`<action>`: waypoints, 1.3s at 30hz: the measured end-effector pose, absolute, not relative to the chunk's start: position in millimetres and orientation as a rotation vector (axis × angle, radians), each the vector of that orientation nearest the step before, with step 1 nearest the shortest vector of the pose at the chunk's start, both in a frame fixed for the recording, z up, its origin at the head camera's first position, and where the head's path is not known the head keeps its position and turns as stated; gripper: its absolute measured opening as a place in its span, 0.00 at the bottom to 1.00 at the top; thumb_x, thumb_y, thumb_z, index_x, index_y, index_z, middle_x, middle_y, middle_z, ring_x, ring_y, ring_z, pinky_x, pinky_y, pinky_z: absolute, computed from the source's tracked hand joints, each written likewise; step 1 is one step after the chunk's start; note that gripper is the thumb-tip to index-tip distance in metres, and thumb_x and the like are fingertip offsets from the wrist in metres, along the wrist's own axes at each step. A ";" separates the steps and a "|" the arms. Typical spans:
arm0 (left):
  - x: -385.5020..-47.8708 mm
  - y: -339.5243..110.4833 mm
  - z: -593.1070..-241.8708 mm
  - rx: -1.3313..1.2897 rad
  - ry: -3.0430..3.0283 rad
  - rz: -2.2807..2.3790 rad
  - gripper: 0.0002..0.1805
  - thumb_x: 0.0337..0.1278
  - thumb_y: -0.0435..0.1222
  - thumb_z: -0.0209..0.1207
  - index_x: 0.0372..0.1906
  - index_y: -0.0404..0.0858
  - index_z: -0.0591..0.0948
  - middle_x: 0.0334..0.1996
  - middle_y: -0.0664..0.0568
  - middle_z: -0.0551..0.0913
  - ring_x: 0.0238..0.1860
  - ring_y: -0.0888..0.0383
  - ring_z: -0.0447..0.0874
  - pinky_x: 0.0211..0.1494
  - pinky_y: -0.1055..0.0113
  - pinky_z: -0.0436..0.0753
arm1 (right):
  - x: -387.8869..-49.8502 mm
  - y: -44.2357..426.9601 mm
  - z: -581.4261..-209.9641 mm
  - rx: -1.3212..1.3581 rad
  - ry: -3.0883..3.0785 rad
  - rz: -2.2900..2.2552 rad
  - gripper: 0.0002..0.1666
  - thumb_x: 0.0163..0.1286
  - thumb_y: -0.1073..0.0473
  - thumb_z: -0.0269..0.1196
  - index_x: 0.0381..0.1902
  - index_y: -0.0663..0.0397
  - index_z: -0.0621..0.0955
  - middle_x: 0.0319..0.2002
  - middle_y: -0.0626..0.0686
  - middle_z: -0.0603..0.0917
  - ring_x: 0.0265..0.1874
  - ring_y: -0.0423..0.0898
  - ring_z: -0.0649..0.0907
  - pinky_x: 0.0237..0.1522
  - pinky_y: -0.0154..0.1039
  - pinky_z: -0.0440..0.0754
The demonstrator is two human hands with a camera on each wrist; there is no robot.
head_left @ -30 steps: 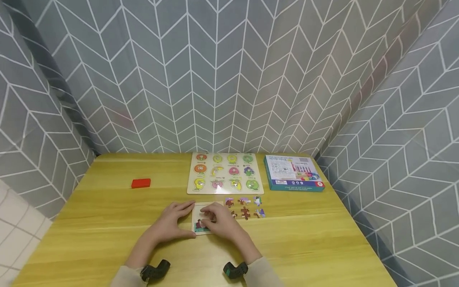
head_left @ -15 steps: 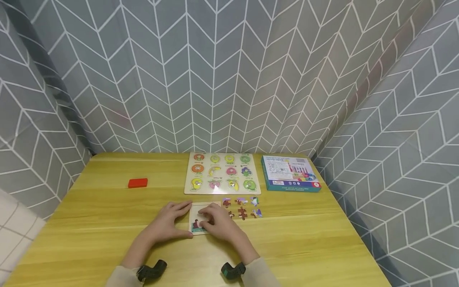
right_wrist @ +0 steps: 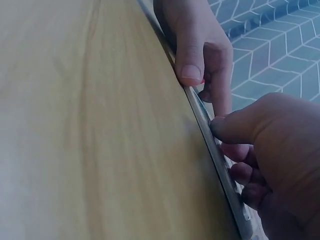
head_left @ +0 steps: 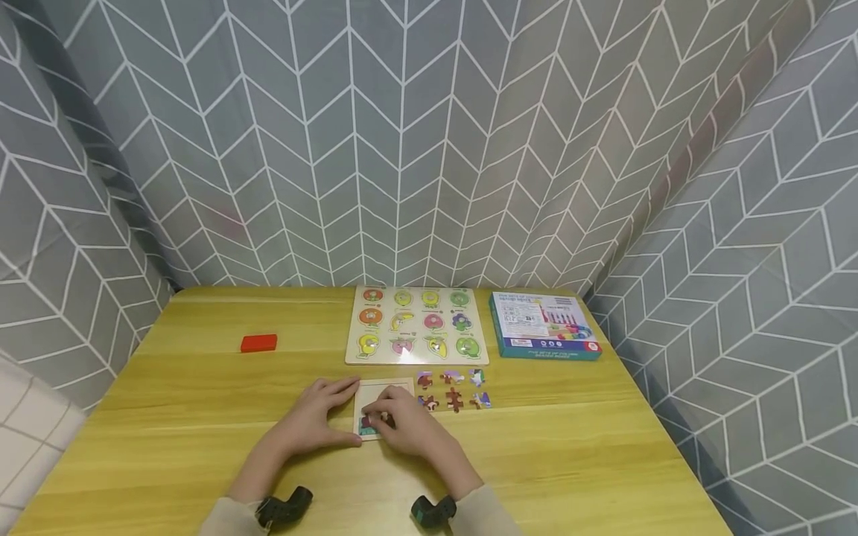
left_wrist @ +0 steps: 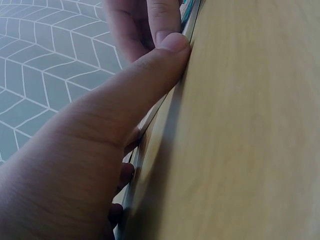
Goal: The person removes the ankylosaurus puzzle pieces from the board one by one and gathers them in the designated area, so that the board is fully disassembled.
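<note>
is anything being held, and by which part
The left grip holds the puzzle frame by its left side; whether the right grip pinches anything can't be told.

a pale wooden puzzle tray (head_left: 368,393) lay flat, partly filled.
a brown-and-teal patch (head_left: 365,428) showed along its near edge; six loose jigsaw pieces (head_left: 454,400), mostly brown and purple, lay in two rows beside it.

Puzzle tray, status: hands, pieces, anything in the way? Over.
Left hand touching left edge of puzzle tray. Right hand over it, grip unclear. Loose pieces to its right. Only obstruction: right hand, hiding part of the inside.
</note>
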State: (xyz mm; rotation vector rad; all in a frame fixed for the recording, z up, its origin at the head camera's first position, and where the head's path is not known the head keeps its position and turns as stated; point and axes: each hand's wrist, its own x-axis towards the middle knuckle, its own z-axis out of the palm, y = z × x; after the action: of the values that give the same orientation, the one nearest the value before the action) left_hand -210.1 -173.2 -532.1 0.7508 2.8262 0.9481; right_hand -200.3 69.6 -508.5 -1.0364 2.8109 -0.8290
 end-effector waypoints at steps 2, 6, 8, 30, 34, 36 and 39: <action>-210.1 -173.3 -532.0 0.753 2.828 0.948 0.60 0.42 0.70 0.75 0.79 0.42 0.72 0.80 0.53 0.69 0.60 0.55 0.70 0.64 0.46 0.72 | -200.1 69.3 -507.3 -1.040 2.811 -0.815 0.12 0.80 0.58 0.64 0.54 0.49 0.91 0.43 0.44 0.82 0.38 0.33 0.73 0.41 0.26 0.74; -210.0 -173.0 -531.9 0.756 2.832 0.947 0.60 0.42 0.70 0.75 0.79 0.42 0.73 0.79 0.52 0.70 0.60 0.55 0.70 0.63 0.47 0.72 | -200.9 69.0 -508.4 -1.033 2.797 -0.792 0.14 0.80 0.58 0.63 0.56 0.50 0.90 0.42 0.43 0.82 0.36 0.32 0.73 0.41 0.26 0.74; -210.3 -173.0 -531.9 0.763 2.832 0.960 0.59 0.42 0.69 0.76 0.78 0.42 0.73 0.79 0.52 0.70 0.60 0.55 0.70 0.63 0.47 0.72 | -201.7 69.6 -510.2 -1.035 2.784 -0.799 0.14 0.80 0.58 0.63 0.58 0.51 0.89 0.41 0.42 0.82 0.36 0.32 0.74 0.42 0.26 0.75; -209.1 -172.3 -531.0 0.781 2.843 0.958 0.59 0.43 0.68 0.76 0.78 0.41 0.73 0.79 0.51 0.71 0.63 0.52 0.71 0.66 0.42 0.71 | -203.8 76.3 -515.8 -0.972 2.654 -0.981 0.15 0.78 0.60 0.64 0.59 0.49 0.85 0.42 0.41 0.81 0.39 0.32 0.74 0.45 0.29 0.76; -209.1 -172.4 -530.5 0.781 2.856 0.945 0.59 0.43 0.68 0.76 0.79 0.41 0.73 0.78 0.51 0.71 0.62 0.52 0.71 0.66 0.42 0.72 | -203.2 77.3 -513.8 -0.995 2.638 -1.004 0.17 0.75 0.64 0.65 0.59 0.51 0.84 0.42 0.43 0.80 0.38 0.32 0.74 0.44 0.28 0.77; -208.8 -172.1 -530.5 0.783 2.857 0.947 0.59 0.42 0.68 0.76 0.78 0.41 0.73 0.78 0.50 0.72 0.61 0.53 0.71 0.66 0.42 0.72 | -202.8 77.4 -513.1 -0.977 2.628 -1.017 0.16 0.75 0.64 0.65 0.59 0.51 0.84 0.43 0.43 0.80 0.38 0.32 0.74 0.44 0.28 0.77; -208.1 -171.5 -530.2 0.788 2.863 0.945 0.59 0.43 0.68 0.76 0.78 0.41 0.73 0.78 0.50 0.72 0.60 0.54 0.71 0.65 0.43 0.72 | -202.4 78.2 -512.2 -0.946 2.618 -1.033 0.16 0.75 0.64 0.65 0.59 0.50 0.84 0.45 0.44 0.80 0.39 0.32 0.75 0.46 0.28 0.77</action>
State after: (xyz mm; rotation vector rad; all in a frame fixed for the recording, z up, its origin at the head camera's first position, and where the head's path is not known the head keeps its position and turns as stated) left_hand -208.1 -171.5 -530.2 0.7884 2.8628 0.9450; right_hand -202.4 78.2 -512.2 -0.9464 2.6178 -1.0328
